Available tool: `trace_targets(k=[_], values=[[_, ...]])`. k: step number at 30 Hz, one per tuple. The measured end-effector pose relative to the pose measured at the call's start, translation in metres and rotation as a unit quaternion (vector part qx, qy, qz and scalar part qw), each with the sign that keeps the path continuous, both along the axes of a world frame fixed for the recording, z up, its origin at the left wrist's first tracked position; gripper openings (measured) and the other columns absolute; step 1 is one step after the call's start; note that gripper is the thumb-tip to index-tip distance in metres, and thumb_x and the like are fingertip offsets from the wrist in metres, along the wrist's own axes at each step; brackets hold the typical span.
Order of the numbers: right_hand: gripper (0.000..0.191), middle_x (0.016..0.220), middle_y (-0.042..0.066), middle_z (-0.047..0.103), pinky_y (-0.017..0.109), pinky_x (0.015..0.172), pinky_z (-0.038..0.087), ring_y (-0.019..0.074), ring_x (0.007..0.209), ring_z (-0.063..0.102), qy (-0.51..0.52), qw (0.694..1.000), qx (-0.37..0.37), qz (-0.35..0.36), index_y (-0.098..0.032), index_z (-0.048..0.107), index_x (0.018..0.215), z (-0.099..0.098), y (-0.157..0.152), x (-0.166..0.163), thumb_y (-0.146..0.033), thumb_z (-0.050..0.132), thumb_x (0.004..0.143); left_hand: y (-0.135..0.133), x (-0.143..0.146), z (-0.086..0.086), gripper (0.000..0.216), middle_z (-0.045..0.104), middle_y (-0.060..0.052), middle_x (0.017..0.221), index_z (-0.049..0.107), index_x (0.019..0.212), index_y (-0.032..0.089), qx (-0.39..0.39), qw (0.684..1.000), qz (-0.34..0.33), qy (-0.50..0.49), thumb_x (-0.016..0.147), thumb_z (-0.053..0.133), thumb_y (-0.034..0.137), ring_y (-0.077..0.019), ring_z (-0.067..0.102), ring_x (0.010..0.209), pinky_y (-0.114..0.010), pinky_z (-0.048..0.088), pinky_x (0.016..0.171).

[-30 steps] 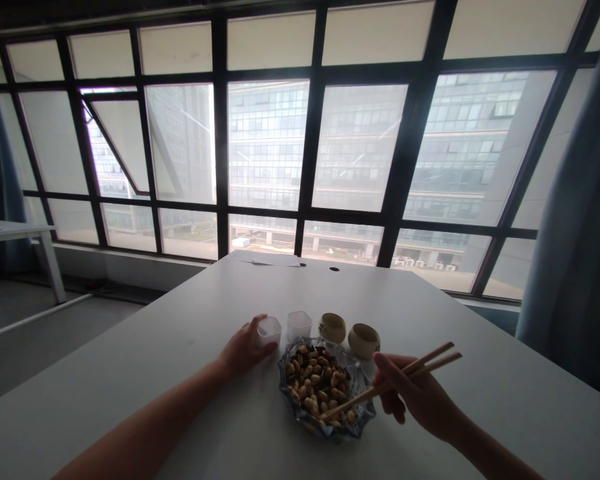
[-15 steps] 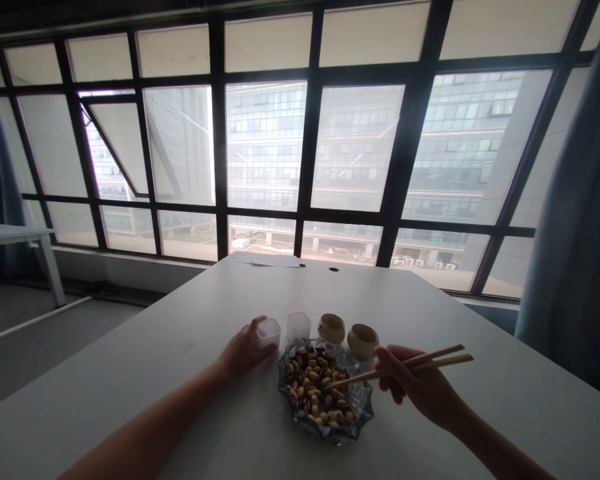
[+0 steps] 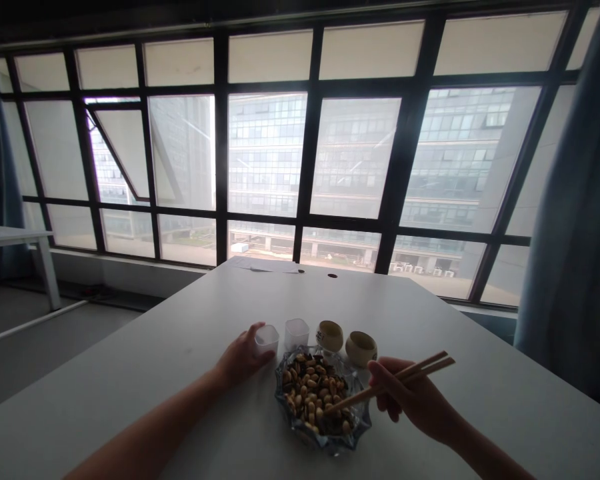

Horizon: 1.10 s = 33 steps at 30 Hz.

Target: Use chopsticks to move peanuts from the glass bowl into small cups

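My left hand [image 3: 241, 357] is closed round the side of a small translucent plastic cup [image 3: 267, 340] standing on the table. In my right hand [image 3: 405, 390] is a pair of wooden chopsticks [image 3: 390, 381], their tips down among the nuts [image 3: 313, 393] in a scalloped glass bowl [image 3: 359, 432]. The nuts look like peanuts and pistachios, mixed with darker pieces that may be seeds. Whether the tips pinch a nut, I cannot tell. Just behind the bowl stand a second translucent cup [image 3: 297, 333] and two cream-coloured round cups [image 3: 329, 336], [image 3: 361, 349].
Everything stands on a white table [image 3: 195, 413]. Sheets of paper [image 3: 265, 265] lie at its far end, close to two round holes in the top. Another white table [image 3: 17, 235] is at the left, and a large window with dark frames rises behind.
The chopsticks' tips have shifted slightly nearer and down in the nuts, and my right hand has moved a little left. My left hand keeps its hold on the plastic cup.
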State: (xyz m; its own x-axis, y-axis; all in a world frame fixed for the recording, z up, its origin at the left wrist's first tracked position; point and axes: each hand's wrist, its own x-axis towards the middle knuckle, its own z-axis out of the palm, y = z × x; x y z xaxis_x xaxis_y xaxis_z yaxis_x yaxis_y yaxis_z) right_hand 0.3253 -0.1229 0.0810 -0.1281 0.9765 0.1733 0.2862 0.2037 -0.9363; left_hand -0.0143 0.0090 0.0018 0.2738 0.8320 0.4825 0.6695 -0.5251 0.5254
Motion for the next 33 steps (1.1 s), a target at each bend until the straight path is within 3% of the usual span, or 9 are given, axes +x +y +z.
trace_targets(k=[6, 9, 13, 18, 25, 30, 33], values=[[0.058, 0.047, 0.001, 0.061, 0.019, 0.037, 0.038, 0.0087, 0.037, 0.051, 0.007, 0.997, 0.058, -0.057, -0.015, 0.063, 0.065, 0.006, 0.003, 0.008, -0.072, 0.066, 0.074, 0.003, 0.001, -0.003, 0.066, 0.067, -0.012, 0.115, 0.046, 0.135, 0.027, -0.003, 1.0, 0.0, -0.015, 0.076, 0.067, 0.049, -0.0323, 0.065, 0.099, -0.044, 0.051, 0.09], [0.062, 0.043, 0.001, 0.058, 0.02, 0.035, 0.038, 0.0096, 0.035, 0.05, 0.021, 0.999, 0.009, -0.03, -0.016, 0.06, 0.063, 0.005, 0.003, 0.007, -0.077, 0.063, 0.072, 0.003, 0.001, -0.003, 0.066, 0.066, -0.011, 0.117, 0.046, 0.134, 0.029, -0.008, 1.0, 0.004, -0.018, 0.075, 0.067, 0.049, -0.0321, 0.065, 0.101, -0.044, 0.05, 0.092], [0.065, 0.042, 0.0, 0.057, 0.018, 0.034, 0.037, 0.0077, 0.032, 0.048, 0.011, 0.998, -0.056, 0.033, -0.015, 0.059, 0.065, 0.0, 0.0, -0.002, -0.08, 0.061, 0.071, 0.001, 0.001, -0.002, 0.067, 0.065, -0.013, 0.119, 0.044, 0.136, 0.023, -0.014, 1.0, 0.006, -0.004, 0.078, 0.063, 0.05, -0.0315, 0.064, 0.103, -0.045, 0.05, 0.092], [0.063, 0.048, 0.001, 0.061, 0.018, 0.036, 0.035, 0.0066, 0.036, 0.048, 0.002, 1.0, -0.004, 0.003, -0.015, 0.059, 0.066, 0.001, -0.002, -0.01, -0.077, 0.064, 0.071, 0.0, 0.002, 0.001, 0.066, 0.065, -0.013, 0.12, 0.045, 0.135, 0.023, -0.009, 1.0, 0.006, -0.004, 0.078, 0.064, 0.049, -0.0307, 0.064, 0.101, -0.045, 0.05, 0.092], [0.06, 0.047, 0.001, 0.061, 0.021, 0.037, 0.037, 0.0088, 0.037, 0.05, 0.012, 0.996, 0.056, -0.066, -0.017, 0.06, 0.064, 0.013, 0.002, 0.008, -0.076, 0.065, 0.071, 0.001, 0.001, -0.001, 0.064, 0.065, -0.011, 0.122, 0.046, 0.134, 0.026, -0.003, 1.0, 0.005, -0.007, 0.077, 0.065, 0.048, -0.0304, 0.065, 0.105, -0.044, 0.051, 0.093], [0.063, 0.043, 0.0, 0.058, 0.019, 0.036, 0.037, 0.0082, 0.035, 0.049, 0.004, 0.999, -0.039, 0.016, -0.017, 0.056, 0.064, 0.01, -0.005, -0.002, -0.079, 0.063, 0.07, 0.003, 0.001, -0.003, 0.064, 0.067, -0.011, 0.116, 0.046, 0.134, 0.027, 0.008, 1.0, 0.011, -0.001, 0.077, 0.065, 0.05, -0.0306, 0.065, 0.103, -0.044, 0.052, 0.093], [0.063, 0.045, -0.001, 0.058, 0.018, 0.036, 0.036, 0.0063, 0.035, 0.046, -0.003, 0.998, -0.049, 0.031, -0.016, 0.055, 0.064, 0.006, -0.009, -0.013, -0.079, 0.065, 0.068, 0.003, 0.001, -0.004, 0.065, 0.068, -0.012, 0.115, 0.047, 0.134, 0.023, 0.014, 1.0, 0.013, 0.0, 0.078, 0.064, 0.05, -0.0307, 0.066, 0.102, -0.045, 0.053, 0.091]])
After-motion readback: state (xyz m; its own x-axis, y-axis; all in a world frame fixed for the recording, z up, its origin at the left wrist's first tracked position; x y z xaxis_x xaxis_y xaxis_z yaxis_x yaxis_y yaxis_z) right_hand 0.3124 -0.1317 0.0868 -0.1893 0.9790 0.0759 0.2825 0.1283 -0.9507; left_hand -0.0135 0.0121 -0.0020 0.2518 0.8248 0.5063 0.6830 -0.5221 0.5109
